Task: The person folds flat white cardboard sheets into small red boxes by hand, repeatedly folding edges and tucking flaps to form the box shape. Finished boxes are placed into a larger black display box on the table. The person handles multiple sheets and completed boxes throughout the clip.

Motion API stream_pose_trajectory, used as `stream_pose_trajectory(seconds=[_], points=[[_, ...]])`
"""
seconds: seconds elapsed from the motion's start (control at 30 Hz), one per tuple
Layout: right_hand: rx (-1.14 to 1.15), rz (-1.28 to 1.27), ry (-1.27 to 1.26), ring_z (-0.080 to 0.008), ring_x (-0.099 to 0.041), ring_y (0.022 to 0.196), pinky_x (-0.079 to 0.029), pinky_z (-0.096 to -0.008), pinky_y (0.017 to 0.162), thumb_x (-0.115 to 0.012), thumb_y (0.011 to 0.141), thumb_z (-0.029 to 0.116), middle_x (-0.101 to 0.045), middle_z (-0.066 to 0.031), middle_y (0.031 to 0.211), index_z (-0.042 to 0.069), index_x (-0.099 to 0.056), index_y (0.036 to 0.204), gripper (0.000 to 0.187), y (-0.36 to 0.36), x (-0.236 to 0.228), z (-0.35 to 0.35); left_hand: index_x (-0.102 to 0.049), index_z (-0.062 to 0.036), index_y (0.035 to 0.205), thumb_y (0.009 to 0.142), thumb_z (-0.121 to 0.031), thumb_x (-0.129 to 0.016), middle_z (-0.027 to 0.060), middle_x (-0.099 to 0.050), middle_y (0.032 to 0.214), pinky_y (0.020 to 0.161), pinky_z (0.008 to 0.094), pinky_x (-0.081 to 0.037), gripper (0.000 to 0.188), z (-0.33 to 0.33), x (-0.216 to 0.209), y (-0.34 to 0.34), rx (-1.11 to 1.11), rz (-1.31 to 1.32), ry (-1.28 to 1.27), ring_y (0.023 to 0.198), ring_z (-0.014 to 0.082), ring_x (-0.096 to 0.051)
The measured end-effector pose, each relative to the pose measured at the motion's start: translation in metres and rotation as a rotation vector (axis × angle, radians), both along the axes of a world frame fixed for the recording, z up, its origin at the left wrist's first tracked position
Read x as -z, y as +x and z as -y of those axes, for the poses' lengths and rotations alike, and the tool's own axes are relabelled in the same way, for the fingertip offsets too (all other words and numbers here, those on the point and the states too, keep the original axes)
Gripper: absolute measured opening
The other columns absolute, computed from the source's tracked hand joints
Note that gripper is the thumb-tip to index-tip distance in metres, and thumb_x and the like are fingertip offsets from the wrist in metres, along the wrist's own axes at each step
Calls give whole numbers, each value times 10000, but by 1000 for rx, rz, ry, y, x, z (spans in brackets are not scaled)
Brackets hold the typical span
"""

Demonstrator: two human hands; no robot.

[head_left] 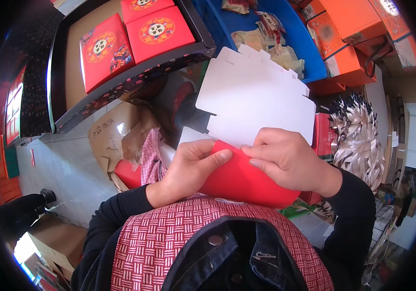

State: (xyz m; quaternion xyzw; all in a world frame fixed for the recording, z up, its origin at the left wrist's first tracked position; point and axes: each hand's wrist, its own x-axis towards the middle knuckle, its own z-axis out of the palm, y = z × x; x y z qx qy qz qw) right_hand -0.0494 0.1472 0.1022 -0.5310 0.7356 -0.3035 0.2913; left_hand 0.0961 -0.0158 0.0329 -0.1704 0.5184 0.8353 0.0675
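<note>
A flat box blank (259, 99) of white card, with notched tabs along its edges, spreads out in front of me. Its near part, showing a red face (249, 179), bends down toward my lap. My left hand (193, 165) is closed on the card's red edge, thumb on top. Just to its right, my right hand (285, 160) pinches the same edge between thumb and fingers. The two hands are a short gap apart. Whether the red and white parts are one piece is partly hidden by my fingers.
At the upper left, a dark floral tray (135, 80) holds red boxes (157, 31). A blue bin (310, 53) with small packets stands ahead, beside stacked orange boxes (346, 68). Bundled ribbon handles (358, 140) lie right. A brown paper bag (116, 128) stands left.
</note>
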Motion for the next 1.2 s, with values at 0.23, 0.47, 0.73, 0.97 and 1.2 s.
stream_pose_trajectory(seconds=[0.23,0.47,0.73,0.97,1.2], points=[[-73,-16,-102,-298,-578,685,-464,-370,587,-659,763,8,-552,-132,758,-17,-670,937,177,-2,-4,5,-671,50,1017,950,-139,-587,64,-689,879,691,226,-518,217,5,-7,0,0,-10,-42,776,85,-613],[-133,-188,-87,-300,-580,711,-475,-380,623,-641,766,35,-552,-122,770,-10,-646,902,143,5,0,7,-676,29,986,932,-120,-611,47,-688,859,687,214,-506,170,0,-10,0,-23,24,-91,754,77,-619],[-190,-34,32,-342,-544,1180,-447,-377,965,-763,723,299,-501,-215,1330,15,-431,1377,786,-47,-46,-67,-653,45,950,936,-135,-607,53,-685,821,660,216,-510,187,19,-25,-13,-74,-40,-111,706,88,-632],[323,39,185,-331,-603,1112,-452,-346,931,-545,860,104,-585,-242,1211,42,-358,1425,599,10,-27,-131,-662,43,857,911,-262,-631,47,-629,666,543,236,-487,310,0,-88,-109,216,-258,-728,590,106,-616],[984,169,-422,-321,-637,1030,-472,-353,870,-491,925,112,-649,-213,1052,-8,-509,1224,323,52,89,-119,-630,-12,1024,821,-3,-682,122,-645,1042,862,334,-489,210,-55,-98,-66,389,-871,-980,980,269,-627]])
